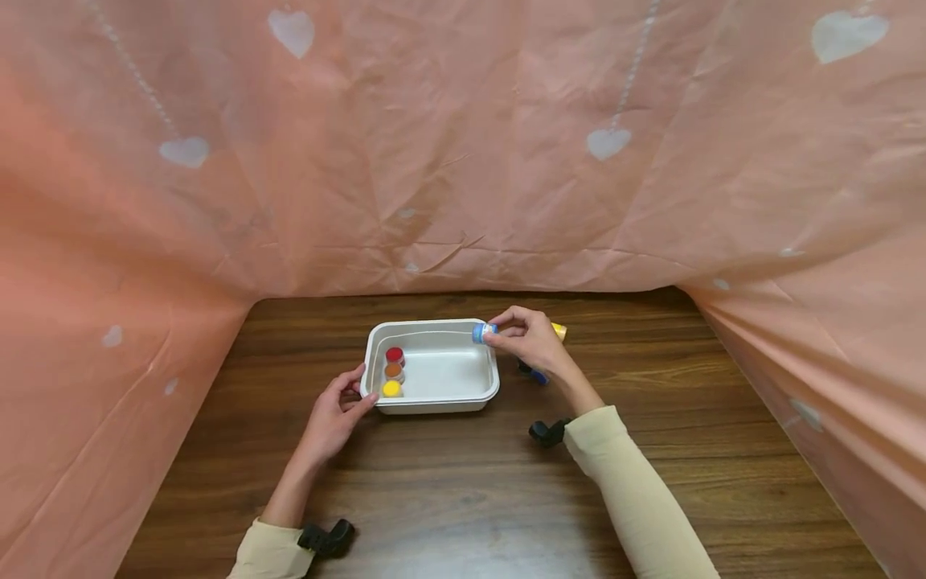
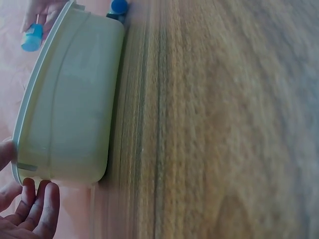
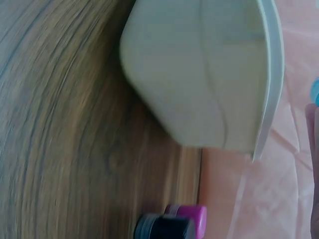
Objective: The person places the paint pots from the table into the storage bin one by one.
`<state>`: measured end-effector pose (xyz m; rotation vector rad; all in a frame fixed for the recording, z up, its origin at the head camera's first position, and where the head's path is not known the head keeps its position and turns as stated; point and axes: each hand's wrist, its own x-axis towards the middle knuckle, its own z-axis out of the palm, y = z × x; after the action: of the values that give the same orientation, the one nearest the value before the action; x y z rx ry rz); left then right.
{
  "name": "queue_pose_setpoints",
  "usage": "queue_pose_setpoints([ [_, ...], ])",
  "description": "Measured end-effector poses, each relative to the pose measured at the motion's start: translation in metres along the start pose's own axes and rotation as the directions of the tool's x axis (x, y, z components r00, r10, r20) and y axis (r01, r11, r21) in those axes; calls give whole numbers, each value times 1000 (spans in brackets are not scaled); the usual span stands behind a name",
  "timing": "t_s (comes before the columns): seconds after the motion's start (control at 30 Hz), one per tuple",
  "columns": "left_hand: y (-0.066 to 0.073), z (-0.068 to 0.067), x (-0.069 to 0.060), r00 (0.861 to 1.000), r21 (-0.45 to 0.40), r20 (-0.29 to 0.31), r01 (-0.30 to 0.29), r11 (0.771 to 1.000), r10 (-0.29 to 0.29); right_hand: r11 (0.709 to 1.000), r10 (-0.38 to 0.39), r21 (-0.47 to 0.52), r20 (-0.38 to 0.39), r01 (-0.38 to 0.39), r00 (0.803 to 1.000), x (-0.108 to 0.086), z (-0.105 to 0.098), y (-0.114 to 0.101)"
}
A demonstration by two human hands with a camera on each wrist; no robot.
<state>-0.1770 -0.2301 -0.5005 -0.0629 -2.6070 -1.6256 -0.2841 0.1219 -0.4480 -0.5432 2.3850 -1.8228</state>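
A white tray (image 1: 434, 408) sits on the wooden table, holding a red-lidded jar (image 1: 394, 355), an orange-brown one (image 1: 394, 371) and a yellow one (image 1: 392, 389) along its left side. My left hand (image 1: 334, 414) grips the tray's left front corner, thumb on the rim; the left wrist view shows its fingers (image 2: 37, 206) against the outer wall. My right hand (image 1: 531, 342) pinches a light-blue jar (image 1: 483, 333) above the tray's right back corner. In the left wrist view that blue jar (image 2: 32, 38) is tilted beyond the rim.
Right of the tray, partly behind my right hand, are a yellow jar (image 1: 559, 331) and a dark-blue jar (image 1: 539, 376). The right wrist view shows a black jar (image 3: 164, 227) and a magenta jar (image 3: 193, 217) beside the tray. A pink curtain (image 1: 463, 161) hangs behind the table.
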Motion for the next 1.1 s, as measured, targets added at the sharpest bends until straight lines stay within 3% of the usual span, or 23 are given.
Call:
queue_pose_setpoints([
  [0.27,2,6,0,1000,-23,11,23,999,-23,998,-21,62,85,16,996,7,16,-7],
  [0.53,4,12,2,1000,-39,7,16,999,-16,998,-63,37,76,60,995,19,30,-12],
  [0.9,7,14,3,1000,-24,9,25,999,-25,996,-11,92,57,6,998,33,57,-13],
  [1.1,7,16,4,1000,-32,8,15,999,-15,998,46,34,33,-47,998,39,75,-12],
])
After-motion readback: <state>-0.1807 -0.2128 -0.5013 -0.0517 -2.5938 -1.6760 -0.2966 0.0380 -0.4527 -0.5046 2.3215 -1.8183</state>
